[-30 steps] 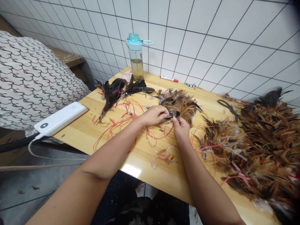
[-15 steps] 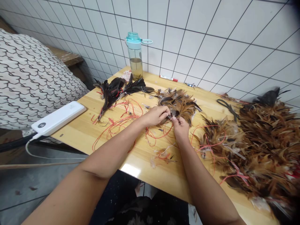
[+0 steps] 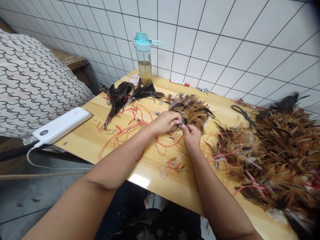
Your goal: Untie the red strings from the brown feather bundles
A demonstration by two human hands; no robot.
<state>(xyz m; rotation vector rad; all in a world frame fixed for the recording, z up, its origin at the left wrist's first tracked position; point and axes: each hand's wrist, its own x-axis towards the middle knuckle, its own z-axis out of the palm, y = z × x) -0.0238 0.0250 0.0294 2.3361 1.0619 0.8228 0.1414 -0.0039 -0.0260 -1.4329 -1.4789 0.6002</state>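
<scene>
Head camera: two hands, left [image 3: 168,122] and right [image 3: 193,136], fingertips pinching a small dark feather tuft [image 3: 183,120] at frame centre, beside one brown feather bundle [image 3: 193,108]. One black feather bunch [image 3: 121,96], left of centre; one bottle [image 3: 144,61], upper centre; one power bank [image 3: 63,124], left. Wooden bench [image 3: 86,141], white tiled wall [image 3: 217,20]. Against earlier frames, hands keep nearly the same position; objects undisturbed.

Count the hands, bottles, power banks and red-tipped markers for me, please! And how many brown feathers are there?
Hands: 2 (left hand, right hand)
Bottle: 1
Power bank: 1
Red-tipped marker: 1
Total: 5
Brown feathers overlap too much to count, so they're left out.
</scene>
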